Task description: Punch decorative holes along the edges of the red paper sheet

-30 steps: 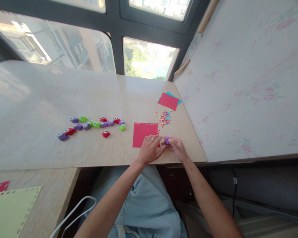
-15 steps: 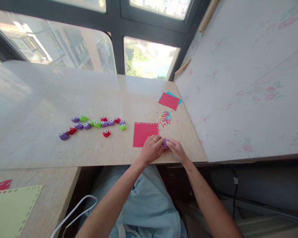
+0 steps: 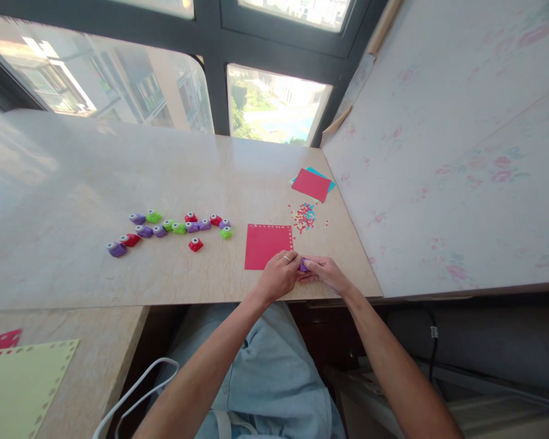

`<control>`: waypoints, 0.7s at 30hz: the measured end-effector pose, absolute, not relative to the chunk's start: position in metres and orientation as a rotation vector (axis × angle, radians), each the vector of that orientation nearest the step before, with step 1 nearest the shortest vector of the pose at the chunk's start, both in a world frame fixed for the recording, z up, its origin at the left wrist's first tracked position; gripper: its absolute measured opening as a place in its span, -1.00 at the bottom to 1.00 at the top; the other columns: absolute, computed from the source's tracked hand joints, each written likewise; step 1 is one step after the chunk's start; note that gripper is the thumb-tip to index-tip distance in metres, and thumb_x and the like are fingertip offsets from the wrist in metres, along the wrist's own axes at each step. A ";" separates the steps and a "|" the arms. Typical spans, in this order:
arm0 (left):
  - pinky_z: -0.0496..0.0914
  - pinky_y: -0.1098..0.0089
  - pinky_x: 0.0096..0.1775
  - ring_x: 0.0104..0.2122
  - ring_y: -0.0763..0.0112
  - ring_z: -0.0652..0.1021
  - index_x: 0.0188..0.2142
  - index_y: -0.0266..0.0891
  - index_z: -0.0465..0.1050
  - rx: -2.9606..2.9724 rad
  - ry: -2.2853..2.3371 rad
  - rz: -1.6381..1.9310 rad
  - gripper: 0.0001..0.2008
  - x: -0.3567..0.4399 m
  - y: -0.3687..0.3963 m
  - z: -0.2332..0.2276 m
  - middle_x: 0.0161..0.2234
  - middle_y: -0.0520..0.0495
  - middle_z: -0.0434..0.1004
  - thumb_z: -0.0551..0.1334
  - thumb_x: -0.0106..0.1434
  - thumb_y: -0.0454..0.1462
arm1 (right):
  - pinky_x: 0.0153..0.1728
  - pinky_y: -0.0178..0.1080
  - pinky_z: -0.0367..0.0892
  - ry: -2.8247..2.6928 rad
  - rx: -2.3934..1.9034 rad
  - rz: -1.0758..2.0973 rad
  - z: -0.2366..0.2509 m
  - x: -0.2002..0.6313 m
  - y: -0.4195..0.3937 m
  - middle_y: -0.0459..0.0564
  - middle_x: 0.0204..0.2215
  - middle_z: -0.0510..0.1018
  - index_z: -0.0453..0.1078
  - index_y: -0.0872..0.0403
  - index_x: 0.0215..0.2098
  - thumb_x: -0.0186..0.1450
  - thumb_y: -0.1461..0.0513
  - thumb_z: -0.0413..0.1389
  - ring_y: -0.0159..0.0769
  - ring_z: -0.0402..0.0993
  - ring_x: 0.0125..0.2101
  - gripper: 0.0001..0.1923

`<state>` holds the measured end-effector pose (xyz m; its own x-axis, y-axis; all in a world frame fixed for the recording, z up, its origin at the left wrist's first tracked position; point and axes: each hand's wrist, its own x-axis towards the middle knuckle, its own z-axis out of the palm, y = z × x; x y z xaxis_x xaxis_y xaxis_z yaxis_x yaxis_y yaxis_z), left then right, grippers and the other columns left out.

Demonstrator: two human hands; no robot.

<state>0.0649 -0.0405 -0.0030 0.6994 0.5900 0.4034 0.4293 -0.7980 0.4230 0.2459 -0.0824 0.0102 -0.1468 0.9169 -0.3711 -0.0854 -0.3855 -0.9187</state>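
A red sheet of paper (image 3: 263, 247) lies near the table's front edge, with small punched holes along its top and upper right side. My left hand (image 3: 278, 275) is closed over the sheet's lower right corner, a ring on one finger. Just right of that corner, my right hand (image 3: 330, 275) grips a small purple craft punch (image 3: 303, 266), its thumb against the punch. Both hands meet at the punch, and my fingers hide most of it along with the paper's edge there.
Several purple, green and red craft punches (image 3: 179, 228) stand to the left. Paper confetti (image 3: 305, 217) is heaped beyond my right hand, below stacked red and blue sheets (image 3: 311, 185). A punched yellow sheet (image 3: 25, 387) lies at lower left, near a white cable (image 3: 139, 384). A wall (image 3: 439, 183) bounds the right.
My right hand has shifted slightly, and its fingers under the punch now show more. The red sheet and the other punches stay in place.
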 end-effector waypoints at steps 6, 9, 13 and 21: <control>0.40 0.30 -0.15 -0.22 0.27 0.44 -0.15 -0.27 0.35 2.638 0.772 0.760 -0.83 0.064 -0.041 -0.003 -0.21 -0.16 0.42 0.06 0.29 -0.39 | -0.19 -0.11 0.53 -1.000 -1.351 1.676 0.012 0.248 -0.082 -0.01 -0.36 0.61 0.57 0.14 -0.21 0.14 0.01 0.27 -0.24 0.59 -0.36 -0.60; 0.40 0.29 -0.14 -0.21 0.26 0.43 -0.15 -0.26 0.35 2.660 0.764 0.742 -0.83 0.065 -0.041 -0.004 -0.21 -0.16 0.42 0.06 0.30 -0.39 | -0.19 -0.10 0.53 -0.984 -1.351 1.668 0.012 0.247 -0.082 -0.01 -0.34 0.62 0.57 0.14 -0.22 0.12 0.01 0.28 -0.23 0.59 -0.35 -0.60; 0.40 0.27 -0.13 -0.21 0.26 0.43 -0.14 -0.26 0.35 2.669 0.786 0.723 -0.84 0.066 -0.040 -0.005 -0.20 -0.16 0.42 0.09 0.29 -0.37 | -0.22 -0.09 0.54 -0.977 -1.350 1.651 0.013 0.244 -0.082 0.00 -0.36 0.62 0.55 0.15 -0.25 0.08 -0.02 0.30 -0.22 0.59 -0.39 -0.57; 0.40 0.28 -0.12 -0.18 0.26 0.46 -0.08 -0.24 0.35 2.631 0.797 0.751 -0.78 0.063 -0.041 -0.007 -0.17 -0.15 0.45 0.09 0.29 -0.39 | -0.23 -0.09 0.54 -0.993 -1.366 1.614 0.012 0.243 -0.084 0.00 -0.39 0.62 0.55 0.16 -0.26 0.11 -0.02 0.28 -0.21 0.60 -0.39 -0.57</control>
